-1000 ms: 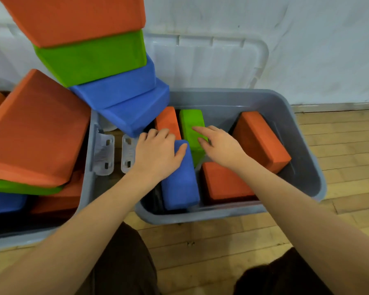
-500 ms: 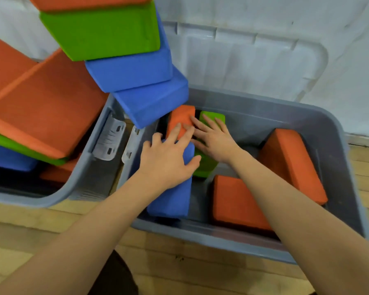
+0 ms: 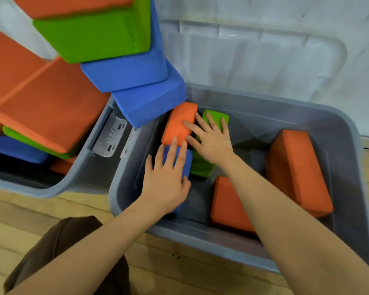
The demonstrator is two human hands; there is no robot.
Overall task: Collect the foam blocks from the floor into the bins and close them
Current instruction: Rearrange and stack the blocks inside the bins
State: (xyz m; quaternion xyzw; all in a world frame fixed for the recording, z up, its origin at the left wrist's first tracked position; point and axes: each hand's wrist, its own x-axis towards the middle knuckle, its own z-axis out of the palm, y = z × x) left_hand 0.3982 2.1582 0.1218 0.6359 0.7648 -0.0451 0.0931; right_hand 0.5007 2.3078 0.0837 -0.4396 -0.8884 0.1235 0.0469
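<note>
Both my hands reach into the right grey bin (image 3: 347,128). My left hand (image 3: 167,179) lies flat with spread fingers on a blue foam block (image 3: 184,162) at the bin's left side. My right hand (image 3: 211,139) rests with straight fingers across a green block (image 3: 200,169) and touches the small orange block (image 3: 178,124) behind the blue one. Two larger orange blocks lie in the same bin, one flat (image 3: 228,207) and one leaning at the right wall (image 3: 296,169).
The left grey bin (image 3: 87,177) is overfilled with orange, green and blue blocks; a leaning stack of blue blocks (image 3: 145,103) overhangs the right bin's corner. A grey lid (image 3: 254,58) stands against the white wall. Wooden floor (image 3: 30,218) lies in front.
My view has moved closer and left. My left hand slid forward along the blue block with its fingers now spread; my right hand reached further back onto the green and orange blocks.
</note>
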